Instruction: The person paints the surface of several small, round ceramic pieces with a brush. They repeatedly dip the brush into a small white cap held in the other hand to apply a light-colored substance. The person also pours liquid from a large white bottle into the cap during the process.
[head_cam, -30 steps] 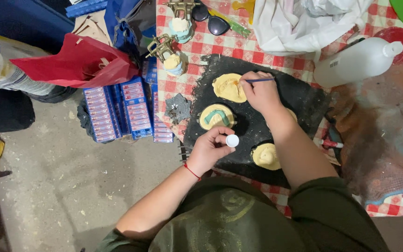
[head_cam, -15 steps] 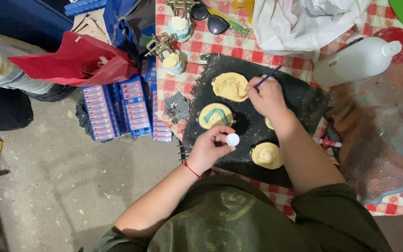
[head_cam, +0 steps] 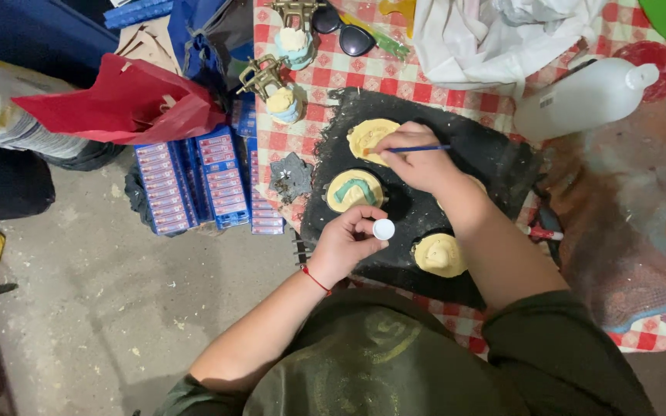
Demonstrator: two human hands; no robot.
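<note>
Right hand grips thin blue-handled paintbrush, tip on yellow plaster dental cast; left hand pinches small white round cap above black mat.

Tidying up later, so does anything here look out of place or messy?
Yes: the white plastic jug lies on its side on the checked tablecloth, and sunglasses sit among the yellow dental casts.

- Right hand gripping thin blue brush, tip on yellow cast.
- Left hand pinching small white cap above black mat.
</note>
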